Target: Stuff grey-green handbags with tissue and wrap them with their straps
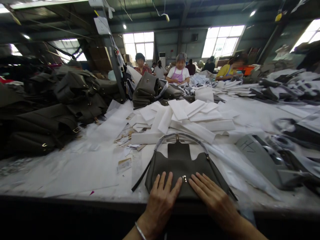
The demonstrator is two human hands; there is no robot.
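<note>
A dark olive-grey handbag [162, 163] lies on the white-covered table near its front edge. Its flap [179, 151] points away from me, and its handle [160, 141], wrapped in clear plastic, arches beyond it. My left hand [162, 193] rests flat on the left half of the bag's front, fingers stretched out. On the other half lies my right hand [212, 195], also flat with straight fingers. Between the two hands shows a small gold metal clasp [184, 178]. A thin dark strap [141, 176] trails from the bag's left side. Neither hand grips anything.
White foam sheets [175, 113] are heaped behind the bag. Dark bags pile up at the left [45, 126]. A small tag packet [124, 165] lies left of the handbag. At the right is a grey panel [257, 160]. Several people sit across the table.
</note>
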